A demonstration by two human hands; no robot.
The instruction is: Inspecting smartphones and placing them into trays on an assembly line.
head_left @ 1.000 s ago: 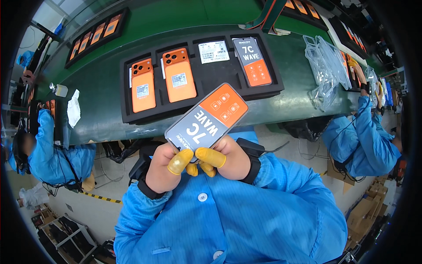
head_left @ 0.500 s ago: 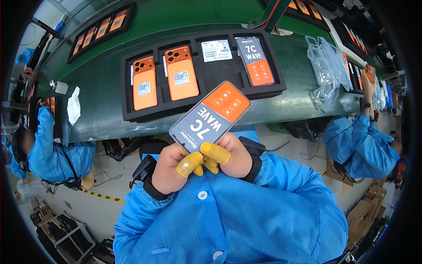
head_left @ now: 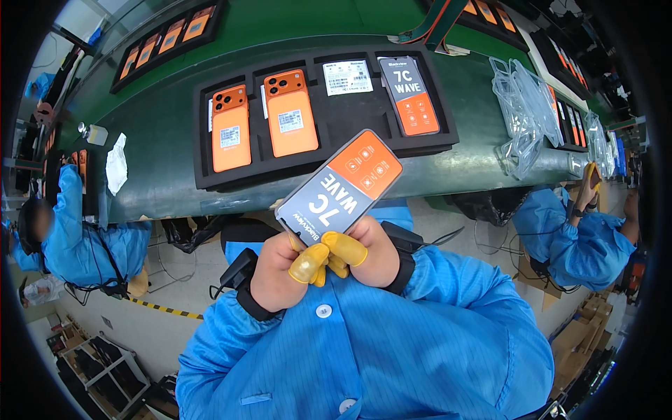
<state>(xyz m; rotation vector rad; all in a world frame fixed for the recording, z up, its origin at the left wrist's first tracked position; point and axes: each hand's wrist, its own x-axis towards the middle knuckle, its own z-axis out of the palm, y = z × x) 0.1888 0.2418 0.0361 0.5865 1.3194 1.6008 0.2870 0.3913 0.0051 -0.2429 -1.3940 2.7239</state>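
Both my hands hold one phone [head_left: 341,185] by its near end, close to my chest; its screen film is grey and orange. My left hand [head_left: 280,269] and my right hand [head_left: 371,250] pinch it together, with yellow finger cots on the thumbs and fingertips. Ahead, a black foam tray [head_left: 325,143] on the green belt holds two orange phones [head_left: 231,128] [head_left: 289,112] lying back up, a white label sheet [head_left: 347,77] and another phone [head_left: 409,94] lying screen up.
Clear plastic bags [head_left: 521,115] lie in a pile right of the tray. More black trays with phones [head_left: 168,38] sit at the far side. Persons in blue coats work at left [head_left: 70,231] and right [head_left: 574,231]. A white cloth [head_left: 115,164] lies on the belt's left.
The phone has shifted slightly in my hands, tilting a little more upright; my thumbs have moved along its near edge. The tray's contents are unchanged.
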